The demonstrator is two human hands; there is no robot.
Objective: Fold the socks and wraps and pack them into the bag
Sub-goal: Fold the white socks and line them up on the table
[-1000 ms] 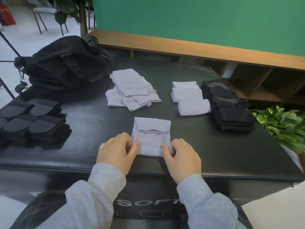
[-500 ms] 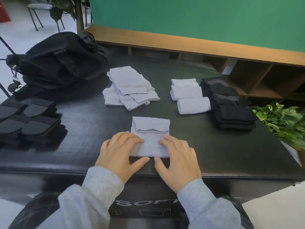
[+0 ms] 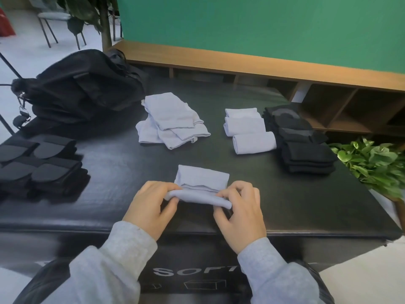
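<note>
Head view
Hands: two, both at the near edge of the desk. The left hand curls its fingers over the left end of the pale grey sock, thumb beneath; the right hand pinches the right end in the same way.
Sock in hand: one, its near edge rolled up off the desk between the hands, its far half lying flat.
Loose pale socks: one untidy heap at the desk's middle; the count within cannot be told, as the layers overlap.
Rolled pale socks: three, in a row right of the heap.
Black stack: one pile just right of the rolls, touching them; how many pieces it holds is unclear.
Black folded pieces: about four tops show at the left, cut off by the frame edge.
Bag: one, black, at the far left corner; its opening cannot be made out.
Plant: one, leafy, off the right edge of the desk, partly cut off.
Sleeves: two, grey, hiding the wrists.
</note>
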